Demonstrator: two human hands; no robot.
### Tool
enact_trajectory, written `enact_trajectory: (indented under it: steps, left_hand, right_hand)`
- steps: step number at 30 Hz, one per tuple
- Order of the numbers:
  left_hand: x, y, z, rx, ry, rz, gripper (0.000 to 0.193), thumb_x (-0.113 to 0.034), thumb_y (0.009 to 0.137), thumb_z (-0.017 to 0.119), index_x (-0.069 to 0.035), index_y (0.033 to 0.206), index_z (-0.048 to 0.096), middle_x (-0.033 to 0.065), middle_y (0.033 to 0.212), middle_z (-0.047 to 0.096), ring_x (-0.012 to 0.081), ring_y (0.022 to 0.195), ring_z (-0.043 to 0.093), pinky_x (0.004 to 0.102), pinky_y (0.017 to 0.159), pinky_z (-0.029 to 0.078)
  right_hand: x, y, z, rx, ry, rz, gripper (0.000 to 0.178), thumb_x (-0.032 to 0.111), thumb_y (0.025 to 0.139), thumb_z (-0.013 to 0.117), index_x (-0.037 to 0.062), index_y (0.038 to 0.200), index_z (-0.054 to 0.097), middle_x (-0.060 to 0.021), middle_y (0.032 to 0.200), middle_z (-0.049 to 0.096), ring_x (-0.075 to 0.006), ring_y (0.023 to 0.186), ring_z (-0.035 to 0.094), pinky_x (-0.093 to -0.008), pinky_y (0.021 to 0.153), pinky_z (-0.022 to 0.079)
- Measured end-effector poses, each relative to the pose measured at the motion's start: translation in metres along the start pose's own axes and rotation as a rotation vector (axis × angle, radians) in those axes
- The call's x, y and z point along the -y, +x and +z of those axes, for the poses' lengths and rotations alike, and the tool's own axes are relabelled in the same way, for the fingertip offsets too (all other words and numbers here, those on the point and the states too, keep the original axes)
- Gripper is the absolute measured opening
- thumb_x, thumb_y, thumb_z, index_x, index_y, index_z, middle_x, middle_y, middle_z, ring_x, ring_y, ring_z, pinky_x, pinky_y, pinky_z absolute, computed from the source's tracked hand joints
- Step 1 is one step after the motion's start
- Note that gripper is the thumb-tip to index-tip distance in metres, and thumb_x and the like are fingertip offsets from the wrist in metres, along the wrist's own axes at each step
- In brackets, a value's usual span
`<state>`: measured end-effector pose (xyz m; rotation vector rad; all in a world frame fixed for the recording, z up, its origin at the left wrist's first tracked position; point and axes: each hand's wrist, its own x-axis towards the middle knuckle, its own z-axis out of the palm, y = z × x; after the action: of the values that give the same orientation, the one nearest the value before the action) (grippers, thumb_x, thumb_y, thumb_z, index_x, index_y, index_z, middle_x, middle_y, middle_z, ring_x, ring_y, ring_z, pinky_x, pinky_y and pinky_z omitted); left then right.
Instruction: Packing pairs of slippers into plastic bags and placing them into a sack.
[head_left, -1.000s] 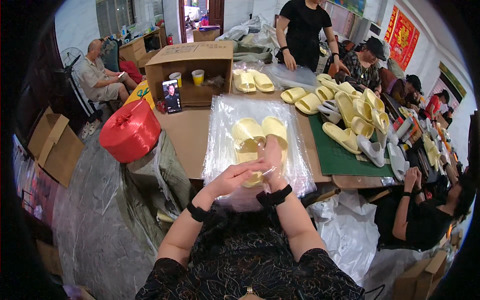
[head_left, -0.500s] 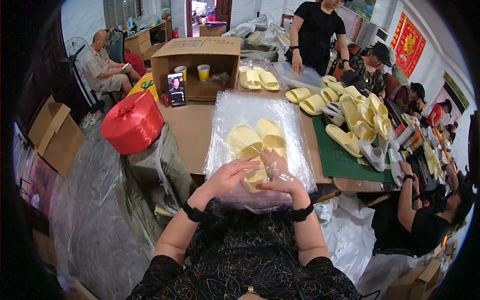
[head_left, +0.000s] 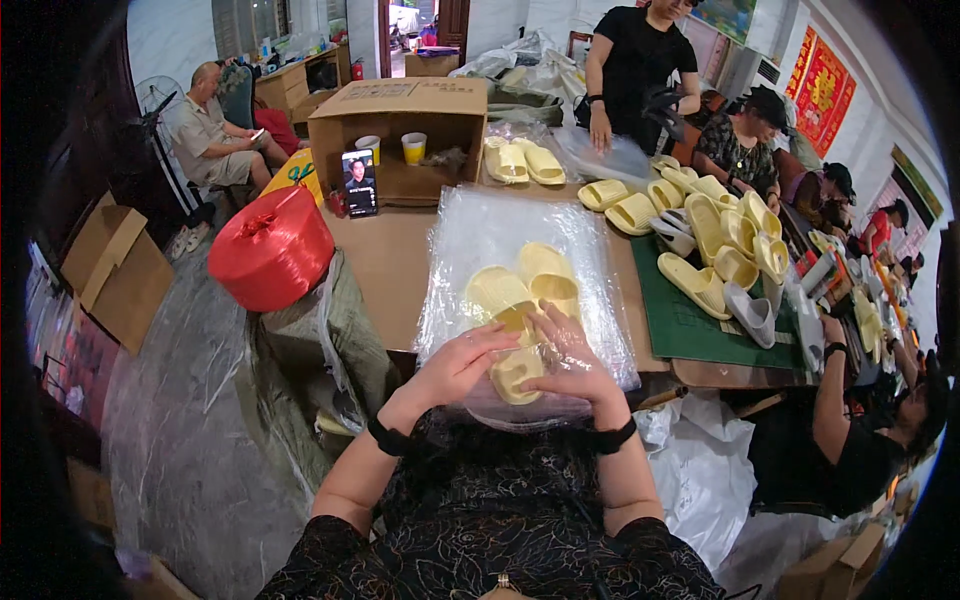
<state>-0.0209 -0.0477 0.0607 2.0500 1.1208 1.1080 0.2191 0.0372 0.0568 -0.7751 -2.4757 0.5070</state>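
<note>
A pair of pale yellow slippers [head_left: 548,268] lies at a clear plastic bag on a stack of clear bags [head_left: 480,225] in front of me. The left slipper [head_left: 492,290] points away from me, with its heel end near my body. My left hand [head_left: 462,362] rests on its near part, fingers stretched flat and pointing right. My right hand [head_left: 568,352] lies over the right side, fingers spread and thumb toward the heel. Shiny film covers part of the right hand; whether the hand is inside the bag is unclear.
A cardboard box [head_left: 400,95] with cups stands at the back beside a propped phone [head_left: 359,183]. Red twine [head_left: 272,248] sits at left. More slippers [head_left: 705,225] pile on a green mat [head_left: 680,335] at right. Co-workers sit and stand around the table's right side.
Both hands have shifted slightly over the slippers, and the right fingers have spread a little. The standing co-worker's hand has moved, with a dark item now lifted in the other.
</note>
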Motion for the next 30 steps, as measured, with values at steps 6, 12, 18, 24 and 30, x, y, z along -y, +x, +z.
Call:
enact_trajectory:
  steps: [6, 12, 18, 24, 30]
  left_hand:
    - [-0.001, 0.002, 0.003, -0.027, -0.036, 0.042, 0.034, -0.004, 0.094, 0.048, -0.003, 0.125, 0.062, 0.0111, 0.135, 0.059, 0.0326, 0.135, 0.045, 0.0406, 0.111, 0.036]
    - [-0.007, 0.006, 0.004, 0.055, -0.022, 0.078, 0.034, -0.004, 0.093, 0.049, -0.004, 0.125, 0.062, 0.0110, 0.139, 0.056, 0.0328, 0.136, 0.044, 0.0412, 0.113, 0.034]
    - [0.000, -0.002, -0.007, -0.058, 0.140, 0.009, 0.036, -0.002, 0.090, 0.050, -0.007, 0.123, 0.063, 0.0119, 0.135, 0.059, 0.0337, 0.134, 0.045, 0.0428, 0.112, 0.036]
    - [0.019, -0.022, -0.012, -0.182, 0.423, -0.189, 0.035, -0.009, 0.083, 0.059, -0.010, 0.117, 0.066, 0.0163, 0.135, 0.057, 0.0369, 0.121, 0.054, 0.0431, 0.103, 0.043]
    - [0.029, -0.028, -0.007, -0.303, 0.379, -0.235, 0.038, -0.004, 0.083, 0.056, -0.009, 0.118, 0.066, 0.0129, 0.136, 0.056, 0.0251, 0.106, 0.060, 0.0343, 0.084, 0.048]
  right_hand:
    - [-0.005, -0.026, 0.013, 0.013, -0.212, 0.060, 0.108, 0.048, 0.056, 0.089, 0.0169, 0.147, 0.040, -0.0207, 0.154, 0.029, -0.0411, 0.143, 0.026, -0.0522, 0.116, 0.020]
    - [-0.010, -0.003, 0.025, -0.229, -0.158, 0.062, 0.090, 0.031, 0.061, 0.088, 0.0113, 0.139, 0.046, -0.0195, 0.143, 0.041, -0.0392, 0.130, 0.040, -0.0490, 0.107, 0.032]
    - [-0.024, 0.000, 0.064, -0.486, -0.229, 0.229, 0.070, 0.025, 0.071, 0.082, 0.0056, 0.130, 0.050, -0.0205, 0.140, 0.046, -0.0394, 0.127, 0.046, -0.0485, 0.107, 0.038]
    - [-0.022, -0.015, 0.048, -0.485, -0.269, 0.238, 0.087, 0.032, 0.079, 0.076, -0.0012, 0.145, 0.031, -0.0327, 0.150, 0.025, -0.0499, 0.139, 0.025, -0.0535, 0.114, 0.026]
    - [-0.018, -0.040, 0.050, -0.335, -0.255, 0.223, 0.092, 0.021, 0.079, 0.076, -0.0007, 0.150, 0.023, -0.0320, 0.155, 0.015, -0.0488, 0.144, 0.016, -0.0516, 0.116, 0.023]
